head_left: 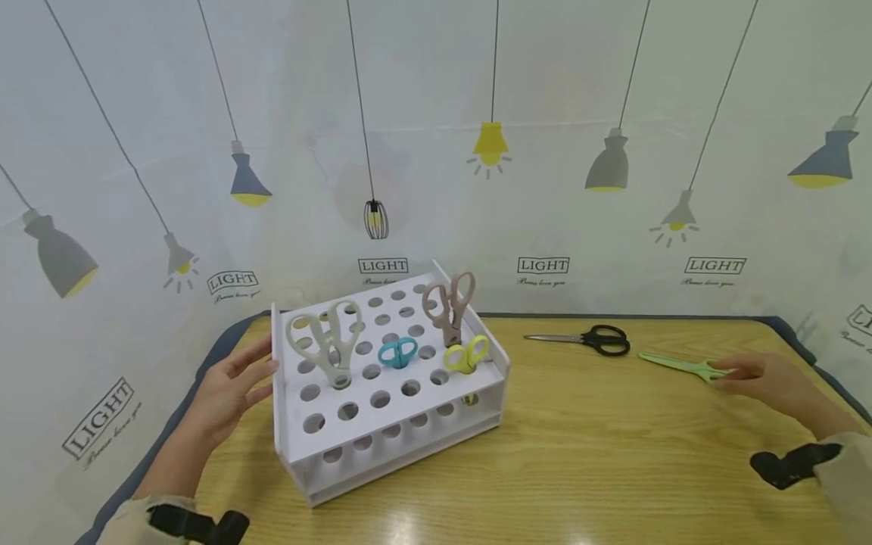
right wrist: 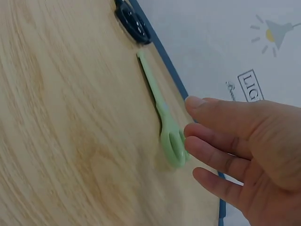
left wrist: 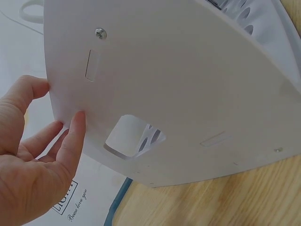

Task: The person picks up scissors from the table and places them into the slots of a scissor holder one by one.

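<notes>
A white rack (head_left: 391, 405) with rows of round holes stands left of centre on the table. My left hand (head_left: 228, 393) rests its fingertips against the rack's left side panel (left wrist: 188, 89), fingers spread. Standing in the holes are white scissors (head_left: 334, 344), small teal scissors (head_left: 398, 353), brown scissors (head_left: 451, 306) and small yellow scissors (head_left: 466, 354). On the right, light green scissors (right wrist: 173, 146) lie flat on the wood. Beside their handle is my right hand (right wrist: 249, 155), its fingers loosely bent and apart, nothing gripped between them.
Black-handled scissors (head_left: 602, 340) lie near the table's back edge, between the rack and the green scissors. Behind the wooden table (head_left: 599, 454) hangs a pale cloth (head_left: 436, 174) printed with lamps. Both wrists wear black straps (head_left: 793, 463).
</notes>
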`<action>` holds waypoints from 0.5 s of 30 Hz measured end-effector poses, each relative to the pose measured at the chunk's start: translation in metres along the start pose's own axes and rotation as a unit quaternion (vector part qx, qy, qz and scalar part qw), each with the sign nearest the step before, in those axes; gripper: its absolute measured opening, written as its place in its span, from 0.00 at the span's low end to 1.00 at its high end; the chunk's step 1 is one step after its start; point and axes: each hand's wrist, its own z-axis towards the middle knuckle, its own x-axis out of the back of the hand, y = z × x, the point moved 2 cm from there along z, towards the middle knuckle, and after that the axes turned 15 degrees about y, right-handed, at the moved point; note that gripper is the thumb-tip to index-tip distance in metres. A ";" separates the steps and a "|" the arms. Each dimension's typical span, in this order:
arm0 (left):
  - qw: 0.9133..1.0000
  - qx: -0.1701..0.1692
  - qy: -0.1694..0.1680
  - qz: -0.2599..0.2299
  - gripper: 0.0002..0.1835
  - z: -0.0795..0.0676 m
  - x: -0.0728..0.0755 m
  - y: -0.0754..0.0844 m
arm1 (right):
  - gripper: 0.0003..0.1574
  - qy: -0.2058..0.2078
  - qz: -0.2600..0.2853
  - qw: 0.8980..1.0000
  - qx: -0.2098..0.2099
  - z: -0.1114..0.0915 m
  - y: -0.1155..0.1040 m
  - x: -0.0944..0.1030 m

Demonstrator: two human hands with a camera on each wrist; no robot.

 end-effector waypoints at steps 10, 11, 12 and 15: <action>1.000 -0.010 -0.001 -0.009 0.37 -0.001 -0.001 0.000 | 0.41 0.069 -0.006 0.996 -0.062 -0.004 0.028 -0.008; 1.000 -0.010 0.000 -0.011 0.37 -0.001 -0.001 0.001 | 0.41 0.077 -0.001 0.995 -0.064 -0.005 0.031 -0.009; 1.000 -0.012 0.000 -0.011 0.37 -0.001 -0.001 0.001 | 0.41 0.086 0.002 0.994 -0.067 -0.006 0.035 -0.011; 1.000 -0.015 -0.001 -0.013 0.37 -0.001 -0.001 0.001 | 0.40 0.117 -0.009 0.991 -0.070 -0.006 0.044 -0.014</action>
